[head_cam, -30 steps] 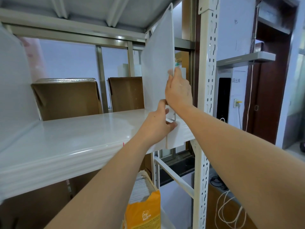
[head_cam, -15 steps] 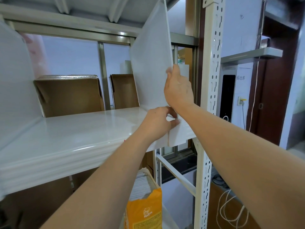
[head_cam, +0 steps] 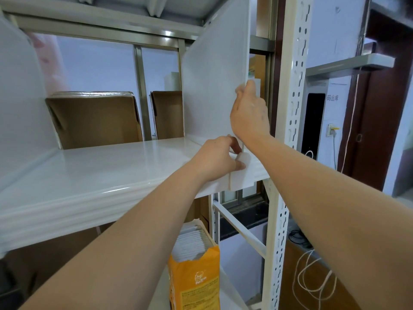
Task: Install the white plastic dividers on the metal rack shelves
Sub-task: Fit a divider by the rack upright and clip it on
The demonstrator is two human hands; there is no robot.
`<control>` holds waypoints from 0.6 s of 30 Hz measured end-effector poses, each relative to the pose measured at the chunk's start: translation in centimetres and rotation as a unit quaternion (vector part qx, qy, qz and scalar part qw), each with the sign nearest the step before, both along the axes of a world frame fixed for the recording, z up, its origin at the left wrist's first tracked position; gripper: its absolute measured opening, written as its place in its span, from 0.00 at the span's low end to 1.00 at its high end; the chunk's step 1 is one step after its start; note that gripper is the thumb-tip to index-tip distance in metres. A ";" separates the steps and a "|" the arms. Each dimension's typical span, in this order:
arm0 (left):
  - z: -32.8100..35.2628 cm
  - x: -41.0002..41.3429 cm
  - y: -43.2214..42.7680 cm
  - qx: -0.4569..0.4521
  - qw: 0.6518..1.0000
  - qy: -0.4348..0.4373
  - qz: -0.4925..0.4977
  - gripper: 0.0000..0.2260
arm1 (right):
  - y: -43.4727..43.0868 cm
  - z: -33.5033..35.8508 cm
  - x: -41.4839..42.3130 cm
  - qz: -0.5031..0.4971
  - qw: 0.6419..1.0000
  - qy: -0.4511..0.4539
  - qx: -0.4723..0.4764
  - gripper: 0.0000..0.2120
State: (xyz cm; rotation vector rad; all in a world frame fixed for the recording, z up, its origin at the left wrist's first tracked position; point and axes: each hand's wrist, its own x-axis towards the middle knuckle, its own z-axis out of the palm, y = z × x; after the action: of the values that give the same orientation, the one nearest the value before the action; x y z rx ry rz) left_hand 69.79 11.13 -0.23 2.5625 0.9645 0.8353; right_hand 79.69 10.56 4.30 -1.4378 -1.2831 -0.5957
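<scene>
A white plastic divider (head_cam: 212,81) stands upright on the white shelf (head_cam: 107,175) near the rack's right end, its top near the shelf above. My right hand (head_cam: 250,113) grips the divider's front edge at mid-height. My left hand (head_cam: 218,162) pinches the divider's lower front tab (head_cam: 242,173), which hangs over the shelf's front lip. Another white divider (head_cam: 20,104) stands at the far left of the same shelf.
The rack's white perforated upright (head_cam: 292,108) rises just right of my hands. Two brown cardboard boxes (head_cam: 96,121) sit behind the shelf. An orange bag (head_cam: 194,280) of white packets stands on the shelf below. Cables lie on a box at lower right.
The divider has swung more upright and squarer to the shelf. My left hand slid from the divider's bottom edge down onto the front tab. My right hand stayed on the front edge.
</scene>
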 end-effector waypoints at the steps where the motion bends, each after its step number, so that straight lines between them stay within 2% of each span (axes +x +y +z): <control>1: 0.0 0.0 0.0 -0.005 1.000 -0.006 0.002 0.15 | 0.0 -0.1 0.1 0.000 1.000 -0.001 0.000 0.11; 8: 0.1 -0.5 -0.3 0.002 1.000 -0.005 0.003 0.15 | -0.3 -0.3 -0.1 -0.004 1.000 -0.009 -0.030 0.11; 12: 0.1 -0.6 -0.8 -0.014 0.999 -0.045 -0.005 0.24 | -0.3 -0.4 -0.1 0.013 1.000 -0.007 -0.026 0.10; 15: -0.2 -0.1 -1.1 0.006 0.999 -0.033 0.002 0.34 | -0.2 -0.5 0.0 0.016 1.000 -0.005 -0.026 0.10; 18: -0.1 0.3 -0.8 0.001 0.999 -0.027 0.022 0.39 | -0.2 -1.1 0.0 0.017 1.000 -0.005 -0.020 0.09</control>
State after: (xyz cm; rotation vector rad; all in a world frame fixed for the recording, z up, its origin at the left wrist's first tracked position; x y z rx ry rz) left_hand 70.11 10.37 -0.33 2.5152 1.0091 0.9118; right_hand 79.70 10.38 3.24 -1.4454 -1.3307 -0.5580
